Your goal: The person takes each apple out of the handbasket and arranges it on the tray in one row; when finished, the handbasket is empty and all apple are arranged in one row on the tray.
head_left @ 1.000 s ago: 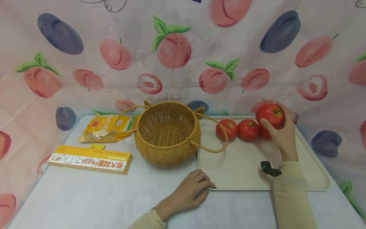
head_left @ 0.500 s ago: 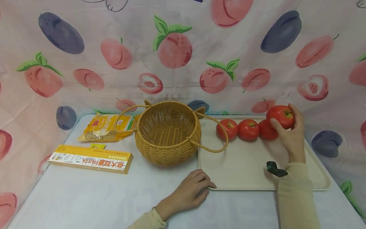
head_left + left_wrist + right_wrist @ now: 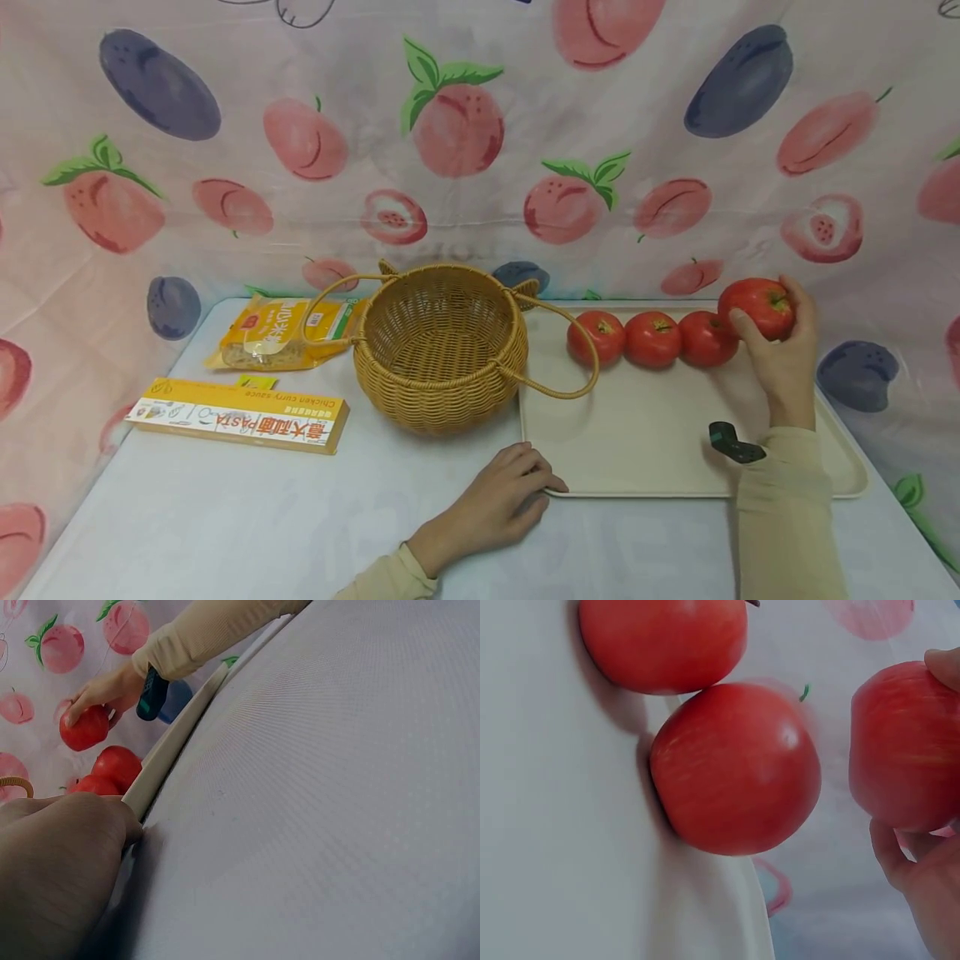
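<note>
My right hand (image 3: 789, 367) grips a red apple (image 3: 756, 308) and holds it up over the back right of the cream tray (image 3: 630, 442). In the right wrist view the held apple (image 3: 904, 750) is apart from the apple (image 3: 735, 769) nearest it. A row along the tray's back holds a left apple (image 3: 595, 339), a middle apple (image 3: 652, 340) and a right apple (image 3: 707, 339). My left hand (image 3: 495, 497) rests on the table at the tray's front left corner, a fingertip on the rim; its fingers look relaxed.
Left of the tray stands a wicker basket (image 3: 438, 404), its right handle (image 3: 558, 393) reaching over the tray. Further left are a yellow food bag (image 3: 277, 335) and a pasta box (image 3: 240, 417). A fruit-print cloth (image 3: 457, 208) hangs behind the table.
My right hand has carried the apple to the right, from above the row's right apple to beyond it, uncovering that apple. My left hand has stayed at the tray corner.
</note>
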`<state>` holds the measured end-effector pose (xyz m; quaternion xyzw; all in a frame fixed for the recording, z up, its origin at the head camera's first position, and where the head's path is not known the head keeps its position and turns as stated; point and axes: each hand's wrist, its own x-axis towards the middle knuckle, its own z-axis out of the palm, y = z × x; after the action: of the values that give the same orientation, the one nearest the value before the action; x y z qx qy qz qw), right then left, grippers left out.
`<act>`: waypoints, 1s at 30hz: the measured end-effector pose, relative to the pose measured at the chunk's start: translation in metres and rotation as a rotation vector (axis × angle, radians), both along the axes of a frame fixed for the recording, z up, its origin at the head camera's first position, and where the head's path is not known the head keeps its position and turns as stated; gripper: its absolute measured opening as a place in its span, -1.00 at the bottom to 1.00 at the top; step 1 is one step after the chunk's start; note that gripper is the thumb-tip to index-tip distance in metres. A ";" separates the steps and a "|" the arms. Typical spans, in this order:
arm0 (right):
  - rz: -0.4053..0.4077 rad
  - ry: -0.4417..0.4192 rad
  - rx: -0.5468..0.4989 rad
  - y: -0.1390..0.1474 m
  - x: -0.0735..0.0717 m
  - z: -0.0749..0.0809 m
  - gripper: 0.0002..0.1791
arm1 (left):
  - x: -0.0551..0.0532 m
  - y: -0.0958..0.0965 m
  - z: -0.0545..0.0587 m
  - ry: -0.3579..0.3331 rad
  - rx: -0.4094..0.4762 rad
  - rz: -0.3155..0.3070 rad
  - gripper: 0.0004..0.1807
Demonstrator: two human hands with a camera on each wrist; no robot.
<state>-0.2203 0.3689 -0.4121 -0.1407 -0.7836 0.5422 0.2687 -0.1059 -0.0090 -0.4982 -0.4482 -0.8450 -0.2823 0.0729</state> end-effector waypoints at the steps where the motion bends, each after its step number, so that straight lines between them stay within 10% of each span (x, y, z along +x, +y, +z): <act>1: -0.007 -0.009 -0.001 0.001 0.000 -0.001 -0.24 | 0.000 0.000 0.000 -0.003 -0.002 0.000 -0.73; 18: -0.117 0.013 -0.036 0.024 -0.004 -0.012 -0.26 | 0.000 0.001 0.000 0.001 -0.007 0.008 -0.73; 30: -0.159 -0.136 -0.043 0.041 -0.005 -0.020 -0.26 | 0.000 0.001 0.001 -0.013 -0.015 0.011 -0.73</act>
<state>-0.2253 0.4095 -0.4321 -0.2448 -0.7744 0.5252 0.2540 -0.1057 -0.0081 -0.4976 -0.4425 -0.8499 -0.2785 0.0658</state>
